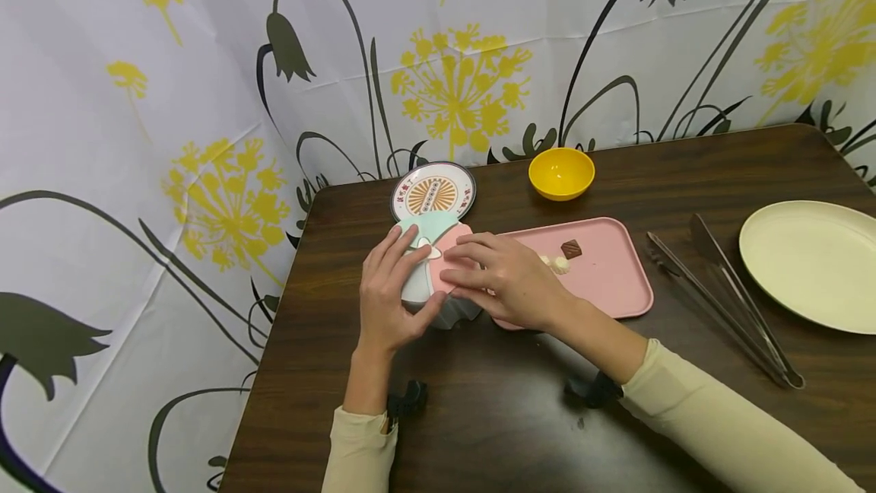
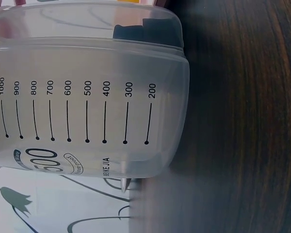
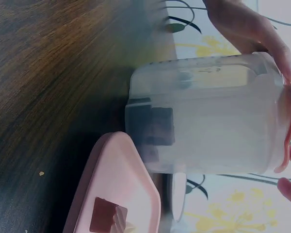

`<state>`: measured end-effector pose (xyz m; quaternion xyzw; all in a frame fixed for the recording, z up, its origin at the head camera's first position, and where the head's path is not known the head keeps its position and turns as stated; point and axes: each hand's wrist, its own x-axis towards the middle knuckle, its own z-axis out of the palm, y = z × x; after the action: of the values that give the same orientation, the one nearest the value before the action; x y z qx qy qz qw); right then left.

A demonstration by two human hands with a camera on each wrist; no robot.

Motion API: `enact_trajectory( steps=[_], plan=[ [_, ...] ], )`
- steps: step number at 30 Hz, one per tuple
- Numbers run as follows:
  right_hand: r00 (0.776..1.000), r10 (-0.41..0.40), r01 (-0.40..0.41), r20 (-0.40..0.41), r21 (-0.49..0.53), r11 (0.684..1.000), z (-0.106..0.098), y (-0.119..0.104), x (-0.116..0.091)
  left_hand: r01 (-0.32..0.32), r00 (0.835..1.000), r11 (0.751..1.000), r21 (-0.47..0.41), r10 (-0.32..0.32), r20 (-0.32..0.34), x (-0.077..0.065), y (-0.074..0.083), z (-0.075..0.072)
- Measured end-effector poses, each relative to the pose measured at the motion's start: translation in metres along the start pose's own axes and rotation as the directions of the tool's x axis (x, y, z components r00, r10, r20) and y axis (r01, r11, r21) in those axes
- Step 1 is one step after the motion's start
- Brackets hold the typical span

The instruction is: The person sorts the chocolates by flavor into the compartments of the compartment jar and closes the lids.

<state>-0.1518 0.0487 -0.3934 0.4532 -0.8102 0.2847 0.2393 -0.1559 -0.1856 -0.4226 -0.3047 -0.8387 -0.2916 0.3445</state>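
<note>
A clear storage container (image 2: 87, 111) stands on the table, marked with a measuring scale. Its lid (image 1: 415, 286) has mint, pink and pale grey sections. My left hand (image 1: 393, 287) grips it from above, fingers across the lid and thumb by the near rim. Bent fingers of my right hand (image 1: 506, 280) hold the pink section (image 1: 448, 238) near its edge. Dark square pieces (image 3: 161, 126) show low inside the container. Beside it lies a pink tray (image 1: 609, 272) with a brown chocolate-like piece (image 1: 571, 249) and cream-coloured pieces (image 1: 560, 265).
Behind the container lies a patterned plate (image 1: 441, 173). A yellow bowl (image 1: 561, 173) stands near the back edge. Metal tongs (image 1: 742, 303) rest right of the tray, with a large cream plate (image 1: 814, 265) beyond. A flower-printed cloth (image 1: 328, 97) hangs behind the dark table (image 1: 493, 417).
</note>
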Motion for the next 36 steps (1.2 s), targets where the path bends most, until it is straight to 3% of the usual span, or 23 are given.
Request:
enact_trajectory(
  steps=[12, 23, 28, 36],
  plan=[
    [0.999, 0.013, -0.009, 0.049, -0.085, 0.996, -0.004, 0.000, -0.002, 0.000, 1.000, 1.000, 0.025, -0.001, 0.021, -0.005, 0.000, -0.005],
    [0.999, 0.032, -0.031, 0.023, -0.036, 0.999, -0.005, 0.009, -0.004, -0.003, 1.000, 0.999, -0.054, 0.002, -0.020, -0.018, -0.001, -0.011],
    [0.998, 0.059, -0.059, 0.000, -0.060, 0.996, -0.006, 0.011, -0.004, -0.018, 0.999, 0.997, -0.073, 0.016, -0.031, -0.020, 0.001, -0.016],
    [0.996, 0.078, -0.075, 0.039, -0.084, 0.994, -0.007, 0.010, -0.001, -0.032, 0.995, 0.997, -0.065, 0.026, -0.096, -0.025, 0.004, -0.022]
  ],
)
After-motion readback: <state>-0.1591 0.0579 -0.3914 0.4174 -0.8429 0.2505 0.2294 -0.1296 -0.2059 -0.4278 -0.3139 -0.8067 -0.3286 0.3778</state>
